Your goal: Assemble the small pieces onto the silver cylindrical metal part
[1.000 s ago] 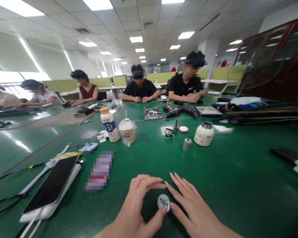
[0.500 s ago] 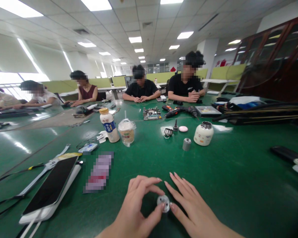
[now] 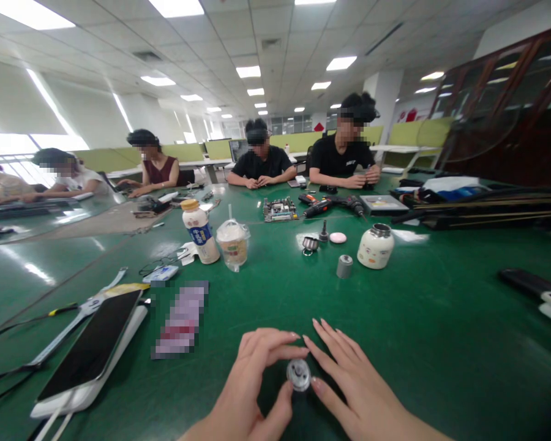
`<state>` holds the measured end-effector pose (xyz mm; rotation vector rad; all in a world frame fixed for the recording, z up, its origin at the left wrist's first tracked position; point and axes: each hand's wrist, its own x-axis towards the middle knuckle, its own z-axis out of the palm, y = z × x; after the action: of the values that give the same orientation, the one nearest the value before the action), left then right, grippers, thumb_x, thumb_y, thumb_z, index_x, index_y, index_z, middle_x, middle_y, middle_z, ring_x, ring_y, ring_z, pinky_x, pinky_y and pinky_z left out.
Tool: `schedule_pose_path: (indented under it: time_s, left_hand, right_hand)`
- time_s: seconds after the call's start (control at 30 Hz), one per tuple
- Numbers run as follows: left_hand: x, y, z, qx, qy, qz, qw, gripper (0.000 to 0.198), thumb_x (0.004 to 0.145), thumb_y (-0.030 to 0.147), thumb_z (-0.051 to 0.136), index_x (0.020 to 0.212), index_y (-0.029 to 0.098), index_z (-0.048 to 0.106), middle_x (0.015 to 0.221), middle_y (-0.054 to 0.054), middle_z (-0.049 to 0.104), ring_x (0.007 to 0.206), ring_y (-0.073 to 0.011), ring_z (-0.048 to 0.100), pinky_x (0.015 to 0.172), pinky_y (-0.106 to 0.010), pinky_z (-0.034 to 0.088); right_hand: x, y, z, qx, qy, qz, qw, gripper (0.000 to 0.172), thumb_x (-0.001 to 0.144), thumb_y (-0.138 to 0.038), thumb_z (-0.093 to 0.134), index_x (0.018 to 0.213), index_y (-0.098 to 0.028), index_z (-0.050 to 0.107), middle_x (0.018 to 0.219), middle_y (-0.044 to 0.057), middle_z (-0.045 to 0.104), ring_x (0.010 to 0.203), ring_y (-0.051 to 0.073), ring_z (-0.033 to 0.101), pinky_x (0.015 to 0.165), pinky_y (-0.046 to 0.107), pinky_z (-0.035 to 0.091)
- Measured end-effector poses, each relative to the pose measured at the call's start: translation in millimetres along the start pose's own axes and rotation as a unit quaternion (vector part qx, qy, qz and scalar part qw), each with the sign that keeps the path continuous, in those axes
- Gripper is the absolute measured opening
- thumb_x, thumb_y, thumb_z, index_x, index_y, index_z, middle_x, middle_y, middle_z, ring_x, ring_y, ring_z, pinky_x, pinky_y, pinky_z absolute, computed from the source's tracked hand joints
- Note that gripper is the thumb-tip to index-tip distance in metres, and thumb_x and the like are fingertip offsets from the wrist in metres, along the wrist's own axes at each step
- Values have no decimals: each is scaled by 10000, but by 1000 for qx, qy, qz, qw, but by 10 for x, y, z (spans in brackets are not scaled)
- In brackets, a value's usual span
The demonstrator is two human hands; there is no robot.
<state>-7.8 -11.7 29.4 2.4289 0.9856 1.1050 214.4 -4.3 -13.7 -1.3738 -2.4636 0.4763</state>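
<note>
A small round grey-clear part (image 3: pixel 298 375) with dark holes in its top is at the near middle of the green table. Curled about it is my left hand (image 3: pixel 252 380), its thumb at the near left edge and its index fingertip at the far edge. My right hand (image 3: pixel 356 380) lies to the right with fingers stretched out and spread; its thumb tip is beside the part's right edge, and contact is hard to tell. Farther off stand a grey metal cylinder (image 3: pixel 344 266), a cap with a ring handle (image 3: pixel 309 245), a dark pointed piece (image 3: pixel 324 231) and a pink oval (image 3: pixel 338 237).
A cream open-necked flask (image 3: pixel 376 246) stands beyond my right hand. A bottle (image 3: pixel 200 233) and a lidded drink cup (image 3: pixel 233 246) are left of centre. A phone (image 3: pixel 92 346) lies at left. Farther back are a circuit board (image 3: pixel 280 209), power drills (image 3: pixel 333 206) and several seated people.
My left thumb has moved off the top of the round part to its near left edge, uncovering the holes. The right hand has hardly moved. A co-worker across the table has raised their hands.
</note>
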Motion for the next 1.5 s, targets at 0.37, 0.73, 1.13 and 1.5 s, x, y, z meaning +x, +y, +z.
schedule_pose_path:
  time_s: [0.37,0.73,1.13,1.5]
  left_hand:
    - [38,45,-44,-5,-4,-14,1000,490,796,52,529,1232,263,454,1111,-59,690,1060,-230,587,913,-384,465]
    - [52,-115,-20,20,63,-65,996,477,847,152,649,1231,277,394,913,15,747,915,-202,653,890,-379,412]
    - [66,-738,49,117,20,-154,981,412,844,200,640,1234,235,511,1020,-51,752,1078,-276,589,929,-494,430]
    - [49,-343,36,-22,73,-94,993,327,877,190,657,1151,246,488,952,-15,763,997,-208,666,922,-381,441]
  right_hand:
    - [-6,9,-1,5,5,0,1000,574,970,-556,386,1484,-307,331,1585,48,200,1456,306,202,1162,554,250]
    - [8,-18,-29,0,-11,9,1000,587,974,-573,348,1490,-295,311,1586,58,184,1461,308,177,1157,572,241]
    - [-7,-29,-44,17,0,8,1000,574,969,-554,388,1482,-304,330,1585,46,197,1458,307,189,1161,557,247]
    - [-2,-4,-24,11,-2,6,1000,575,969,-562,380,1483,-308,329,1583,50,199,1456,315,193,1158,566,247]
